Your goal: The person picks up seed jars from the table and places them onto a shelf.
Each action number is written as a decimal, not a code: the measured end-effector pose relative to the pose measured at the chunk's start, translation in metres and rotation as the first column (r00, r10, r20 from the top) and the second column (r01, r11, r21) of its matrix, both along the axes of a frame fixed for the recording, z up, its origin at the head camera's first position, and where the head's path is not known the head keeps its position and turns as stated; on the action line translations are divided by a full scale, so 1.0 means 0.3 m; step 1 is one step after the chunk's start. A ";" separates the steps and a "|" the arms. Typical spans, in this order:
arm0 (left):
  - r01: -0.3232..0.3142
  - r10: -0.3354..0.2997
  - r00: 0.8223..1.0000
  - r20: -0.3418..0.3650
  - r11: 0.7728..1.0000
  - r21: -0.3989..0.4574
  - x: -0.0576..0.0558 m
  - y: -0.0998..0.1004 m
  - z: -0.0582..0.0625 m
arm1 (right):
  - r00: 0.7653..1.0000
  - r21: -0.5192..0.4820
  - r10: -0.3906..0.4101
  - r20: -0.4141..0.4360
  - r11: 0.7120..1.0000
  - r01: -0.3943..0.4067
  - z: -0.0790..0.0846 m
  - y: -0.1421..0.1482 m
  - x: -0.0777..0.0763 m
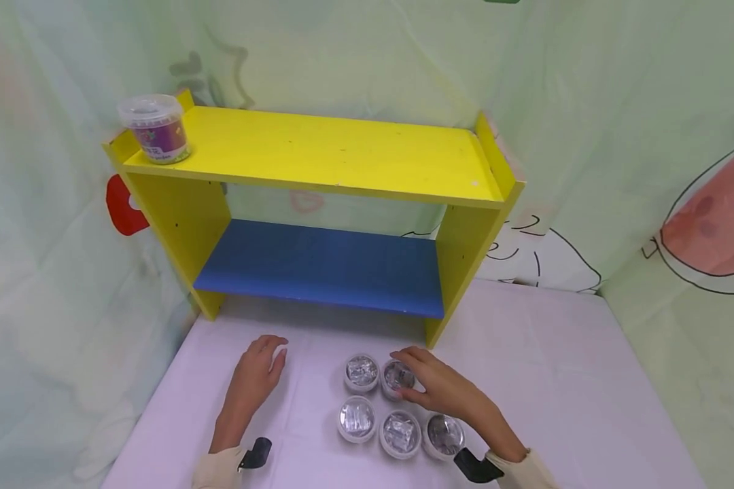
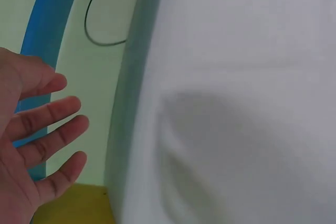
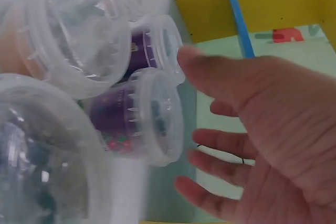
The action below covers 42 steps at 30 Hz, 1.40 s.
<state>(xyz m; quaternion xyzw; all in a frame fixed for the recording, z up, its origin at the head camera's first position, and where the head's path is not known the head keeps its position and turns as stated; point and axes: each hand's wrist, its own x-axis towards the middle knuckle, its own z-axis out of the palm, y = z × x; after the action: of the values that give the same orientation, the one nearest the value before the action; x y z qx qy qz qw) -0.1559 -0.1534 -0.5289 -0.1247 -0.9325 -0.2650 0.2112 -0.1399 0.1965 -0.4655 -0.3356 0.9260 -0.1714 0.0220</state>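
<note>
Several clear plastic tubs with lids stand on the white-covered table, with silvery packets visible inside. Around the far right tub [image 1: 397, 375], my right hand [image 1: 445, 390] reaches with thumb and fingers spread to either side. The right wrist view shows a purple-labelled tub [image 3: 118, 114] in front of the parted fingers, with a gap left; contact is not plain. Beside it stands the far left tub [image 1: 361, 373]. Off to the left, my left hand [image 1: 253, 377] hovers over the table with loosely bent fingers and holds nothing; its palm [image 2: 16, 171] shows in the left wrist view.
A yellow shelf unit [image 1: 342, 153] with a blue lower board [image 1: 324, 265] stands behind the hands. Another purple-labelled tub [image 1: 162, 136] sits at its top left. Three tubs form the nearer row, including one tub [image 1: 400, 433] in the middle. Printed cloth [image 1: 55, 272] surrounds the table.
</note>
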 end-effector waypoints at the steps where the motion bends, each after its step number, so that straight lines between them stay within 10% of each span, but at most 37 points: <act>1: 0.013 -0.013 1.000 0.021 1.000 -0.005 0.014 0.006 -0.004 | 1.000 0.003 -0.007 -0.013 1.000 0.007 -0.006 0.001 0.002; 23: -0.026 0.028 0.985 0.169 1.000 -0.015 0.116 0.003 -0.042 | 0.994 0.045 -0.105 0.034 0.994 0.104 -0.114 0.008 0.012; 42: -0.017 0.022 0.991 0.134 0.999 -0.034 0.133 -0.010 -0.050 | 0.986 -0.049 -0.168 0.009 0.985 0.168 -0.129 -0.005 -0.023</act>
<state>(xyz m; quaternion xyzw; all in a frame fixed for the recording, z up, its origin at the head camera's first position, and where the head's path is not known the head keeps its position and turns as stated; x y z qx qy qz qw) -0.1161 -0.1563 -0.5438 -0.1008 -0.9499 -0.2556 0.1486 -0.1469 0.1949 -0.5042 -0.2563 0.9465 -0.1962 0.0014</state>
